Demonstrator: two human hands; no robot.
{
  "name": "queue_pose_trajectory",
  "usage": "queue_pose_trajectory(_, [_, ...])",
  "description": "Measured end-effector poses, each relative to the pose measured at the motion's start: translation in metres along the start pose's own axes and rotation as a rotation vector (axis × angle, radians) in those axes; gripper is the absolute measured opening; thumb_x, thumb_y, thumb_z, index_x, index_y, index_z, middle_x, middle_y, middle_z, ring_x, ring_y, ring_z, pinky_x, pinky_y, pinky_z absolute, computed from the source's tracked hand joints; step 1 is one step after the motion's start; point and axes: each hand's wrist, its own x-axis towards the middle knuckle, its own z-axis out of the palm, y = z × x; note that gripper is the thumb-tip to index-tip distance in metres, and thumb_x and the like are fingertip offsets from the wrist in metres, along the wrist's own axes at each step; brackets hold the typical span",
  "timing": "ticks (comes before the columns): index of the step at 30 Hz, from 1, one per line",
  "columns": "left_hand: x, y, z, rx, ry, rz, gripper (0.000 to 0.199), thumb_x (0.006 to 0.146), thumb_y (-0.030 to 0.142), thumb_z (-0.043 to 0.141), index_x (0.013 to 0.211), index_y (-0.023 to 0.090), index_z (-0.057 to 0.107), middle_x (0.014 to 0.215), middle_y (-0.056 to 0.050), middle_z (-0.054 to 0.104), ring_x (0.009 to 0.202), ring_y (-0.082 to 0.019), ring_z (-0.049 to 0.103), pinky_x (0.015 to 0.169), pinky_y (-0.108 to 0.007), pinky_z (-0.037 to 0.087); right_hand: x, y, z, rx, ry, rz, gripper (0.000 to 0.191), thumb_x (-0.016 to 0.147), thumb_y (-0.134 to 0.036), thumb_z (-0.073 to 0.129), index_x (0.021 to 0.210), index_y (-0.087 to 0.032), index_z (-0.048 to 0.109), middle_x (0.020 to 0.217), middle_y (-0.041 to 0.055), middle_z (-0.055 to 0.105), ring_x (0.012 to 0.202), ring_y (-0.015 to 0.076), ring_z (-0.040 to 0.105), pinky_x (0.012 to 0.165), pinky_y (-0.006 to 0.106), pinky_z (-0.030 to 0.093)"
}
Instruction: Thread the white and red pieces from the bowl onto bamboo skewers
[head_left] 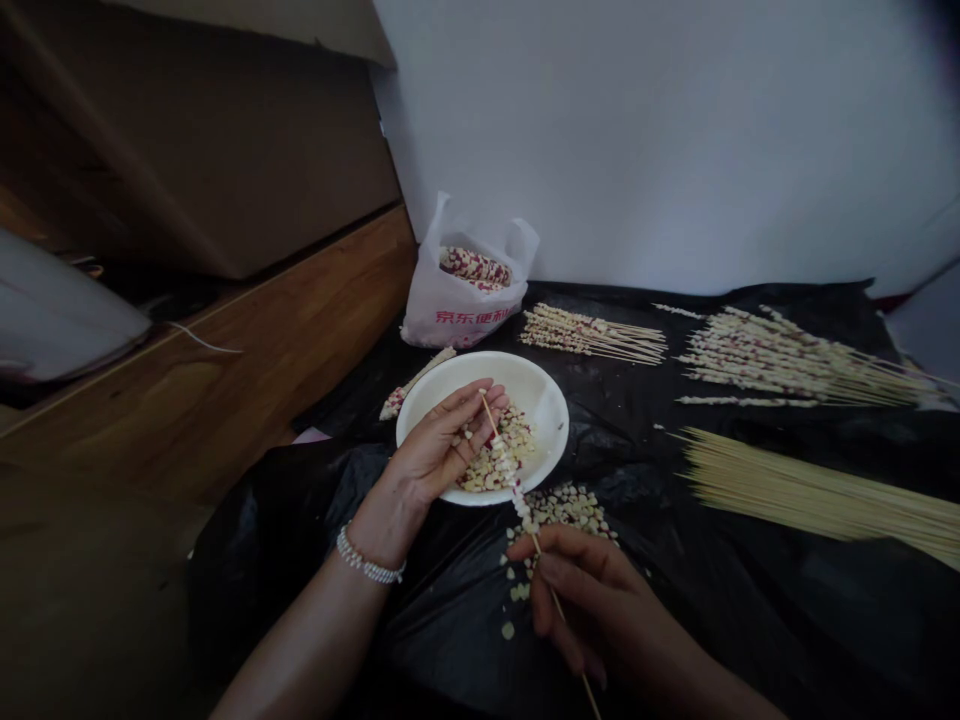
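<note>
My right hand (577, 590) grips a thin wooden skewer (561, 606) partway along its shaft. White and dark red corn kernels (517, 490) are threaded on the skewer's upper stretch, below its bare tip. Over a white bowl (556, 400), my left hand (450, 430) is turned palm up, its thumb and fingertips pinching a pale corn kernel (482, 391) at that tip. A few more kernels show in the left palm. Loose corn kernels (487, 470) lie in the bowl, partly hidden by the left hand. Another pile of kernels (577, 508) spreads on the black plastic sheet beside the right hand.
A white plastic bag (461, 305) with corn cobs (476, 265) stands behind the bowl; a partly stripped cob (416, 385) lies left. Kernel-loaded skewers form two piles, one small (577, 335), one larger (772, 355). Bare skewers (817, 490) lie at right on the black sheet (622, 420).
</note>
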Motion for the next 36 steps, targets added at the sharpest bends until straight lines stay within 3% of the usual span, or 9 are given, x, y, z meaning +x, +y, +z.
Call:
queue_pose_trajectory(11, [-0.0033, -0.0012, 0.0063, 0.102, 0.046, 0.091, 0.016, 0.082, 0.004, 0.067, 0.094, 0.011, 0.077, 0.096, -0.011, 0.077, 0.082, -0.013, 0.073, 0.072, -0.016, 0.059, -0.0005, 0.0006, 0.0024, 0.095, -0.036, 0.002, 0.020, 0.093, -0.035, 0.066, 0.100, -0.018, 0.072, 0.060, -0.0032, 0.068, 0.032, 0.0014, 0.046, 0.029, 0.010, 0.026])
queue_pose_trajectory(18, [-0.0008, -0.0006, 0.0038, 0.178, 0.020, 0.113, 0.016, 0.079, 0.007, 0.072, 0.093, 0.012, 0.078, 0.094, -0.011, 0.078, 0.086, -0.014, 0.073, 0.072, -0.016, 0.057, -0.0016, 0.0003, 0.0013, 0.081, -0.041, -0.009, 0.021, 0.091, -0.035, 0.067, 0.100, -0.017, 0.073, 0.061, -0.0022, 0.069, 0.032, 0.0020, 0.046, 0.029, 0.010, 0.025])
queue_pose_trajectory(27, [-0.0005, 0.0003, 0.0021, 0.188, 0.000, 0.122, 0.018, 0.084, 0.004, 0.065, 0.095, 0.013, 0.077, 0.093, -0.010, 0.078, 0.086, -0.013, 0.073, 0.073, -0.015, 0.057, -0.0003, -0.0027, 0.0015, 0.073, 0.023, -0.005, 0.024, 0.089, -0.038, 0.070, 0.097, -0.016, 0.074, 0.056, -0.0027, 0.066, 0.031, 0.0011, 0.040, 0.031, 0.012, 0.022])
queue_pose_trajectory(31, [-0.0007, 0.0023, 0.0013, 0.094, -0.021, 0.057, 0.026, 0.086, 0.008, 0.065, 0.109, 0.016, 0.074, 0.099, -0.010, 0.077, 0.088, -0.014, 0.073, 0.078, -0.019, 0.059, 0.0001, -0.0018, -0.0006, 0.047, 0.056, -0.023, 0.022, 0.089, -0.037, 0.070, 0.097, -0.017, 0.075, 0.055, -0.0041, 0.063, 0.034, 0.0004, 0.040, 0.034, 0.012, 0.021])
queue_pose_trajectory(36, [0.0033, 0.0041, -0.0010, -0.062, -0.026, -0.075, 0.020, 0.091, 0.016, 0.061, 0.105, 0.013, 0.074, 0.098, -0.011, 0.075, 0.086, -0.015, 0.072, 0.076, -0.020, 0.060, -0.0005, -0.0001, -0.0031, 0.002, 0.042, -0.021, 0.023, 0.092, -0.038, 0.067, 0.100, -0.018, 0.074, 0.058, -0.0039, 0.064, 0.034, 0.0003, 0.039, 0.034, 0.013, 0.019])
